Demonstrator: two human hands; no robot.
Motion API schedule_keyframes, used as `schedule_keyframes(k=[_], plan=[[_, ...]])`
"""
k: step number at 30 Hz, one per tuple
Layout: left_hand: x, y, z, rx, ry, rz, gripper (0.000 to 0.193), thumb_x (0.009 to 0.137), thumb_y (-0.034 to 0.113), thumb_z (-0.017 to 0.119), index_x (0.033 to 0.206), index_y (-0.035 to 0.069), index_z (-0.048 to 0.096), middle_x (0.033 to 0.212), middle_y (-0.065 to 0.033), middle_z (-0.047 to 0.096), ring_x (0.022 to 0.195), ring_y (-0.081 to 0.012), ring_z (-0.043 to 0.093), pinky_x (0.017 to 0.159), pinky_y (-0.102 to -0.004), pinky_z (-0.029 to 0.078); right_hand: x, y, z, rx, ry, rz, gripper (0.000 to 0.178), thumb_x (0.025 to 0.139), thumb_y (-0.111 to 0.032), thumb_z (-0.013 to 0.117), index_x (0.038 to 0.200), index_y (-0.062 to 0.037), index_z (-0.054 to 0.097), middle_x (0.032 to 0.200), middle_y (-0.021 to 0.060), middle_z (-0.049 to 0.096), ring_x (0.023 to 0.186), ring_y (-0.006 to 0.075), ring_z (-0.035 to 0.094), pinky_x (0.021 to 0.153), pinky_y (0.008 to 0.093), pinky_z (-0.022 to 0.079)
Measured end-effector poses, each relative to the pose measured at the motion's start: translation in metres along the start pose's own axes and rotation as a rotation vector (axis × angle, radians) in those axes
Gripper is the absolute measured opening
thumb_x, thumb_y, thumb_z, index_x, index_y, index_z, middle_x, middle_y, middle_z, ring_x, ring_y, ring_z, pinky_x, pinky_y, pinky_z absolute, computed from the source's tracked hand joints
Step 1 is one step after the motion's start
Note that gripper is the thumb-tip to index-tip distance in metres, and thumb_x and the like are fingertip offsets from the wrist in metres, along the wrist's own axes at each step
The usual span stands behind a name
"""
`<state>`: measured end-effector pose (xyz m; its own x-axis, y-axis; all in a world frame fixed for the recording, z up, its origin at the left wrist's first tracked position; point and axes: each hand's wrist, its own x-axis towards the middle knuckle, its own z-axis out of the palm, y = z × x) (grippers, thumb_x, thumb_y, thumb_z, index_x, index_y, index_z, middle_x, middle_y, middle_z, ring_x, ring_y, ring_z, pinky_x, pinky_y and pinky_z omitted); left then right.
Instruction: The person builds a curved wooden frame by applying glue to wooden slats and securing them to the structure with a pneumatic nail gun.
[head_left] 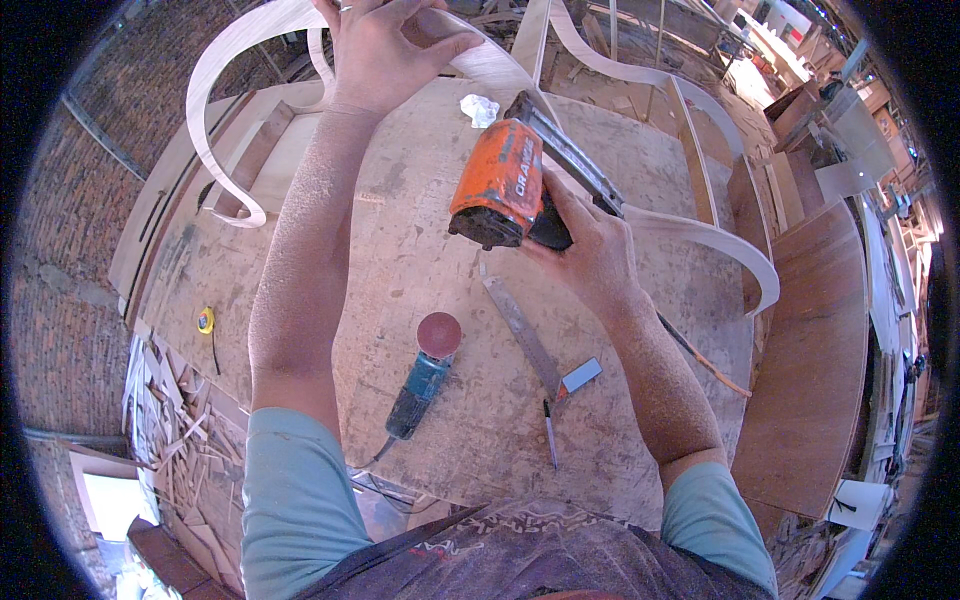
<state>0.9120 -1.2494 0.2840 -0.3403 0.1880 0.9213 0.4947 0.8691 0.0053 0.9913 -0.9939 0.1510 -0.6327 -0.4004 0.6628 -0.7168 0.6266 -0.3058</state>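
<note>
My right hand (592, 250) is wrapped around the grip of an orange and black nail gun (500, 180), held above the middle of the workbench. Its long dark magazine slants along the gun's right side. At the top edge of the view my left hand (380, 62) grips a curved pale wooden piece (492, 62), thumb pointing right; some fingertips are cut off. That piece belongs to a frame of curved wooden strips, with one hooked arm (205, 130) at left and another (735, 245) at right. An orange-brown air hose (715, 370) runs beside my right forearm.
On the worn plywood bench (400, 270) lie an angle grinder (420, 385) with a reddish disc, a try square (525, 335), a pen (550, 435), a yellow tape measure (206, 320) and a crumpled white scrap (480, 110). Wood offcuts (190, 440) pile up at left, near a brick wall (75, 240).
</note>
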Motion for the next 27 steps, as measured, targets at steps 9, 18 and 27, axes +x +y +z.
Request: schedule_keyframes(k=[9, 18, 27], plan=[[-0.001, 0.000, -0.002, 0.009, 0.019, -0.008, 0.045, 0.064, 0.029, 0.090, 0.099, 0.005, 0.074, 0.104, -0.0122, 0.056, 0.105, -0.0321, 0.055, 0.092, -0.0451, 0.046, -0.006, 0.001, -0.002, 0.069, -0.024, 0.039, 0.087, 0.072, -0.041, 0.086, 0.145, -0.0139, 0.049, 0.111, 0.0127, 0.073, 0.092, 0.0326, 0.073, 0.078, 0.0411, 0.059], [-0.085, 0.061, 0.023, -0.910, 0.374, -0.910, 0.042, 0.087, 0.031, 0.078, 0.112, -0.001, 0.069, 0.124, -0.0135, 0.058, 0.116, -0.0245, 0.055, 0.103, -0.0397, 0.041, -0.103, -0.001, -0.045, 0.158, -0.217, 0.343, 0.089, 0.060, -0.013, 0.089, 0.141, -0.0082, 0.054, 0.110, 0.0204, 0.070, 0.102, 0.0383, 0.069, 0.085, 0.0425, 0.055], [-0.079, 0.087, 0.055, -1.668, 0.017, -1.556, 0.061, 0.096, 0.047, 0.053, 0.139, 0.005, 0.047, 0.131, -0.0135, 0.053, 0.129, -0.0320, 0.046, 0.117, -0.0664, 0.002, -0.223, -0.004, -0.101, 0.063, -0.199, 0.609, 0.081, 0.067, -0.023, 0.092, 0.138, -0.0073, 0.058, 0.106, 0.0178, 0.072, 0.098, 0.0341, 0.071, 0.083, 0.0398, 0.055]])
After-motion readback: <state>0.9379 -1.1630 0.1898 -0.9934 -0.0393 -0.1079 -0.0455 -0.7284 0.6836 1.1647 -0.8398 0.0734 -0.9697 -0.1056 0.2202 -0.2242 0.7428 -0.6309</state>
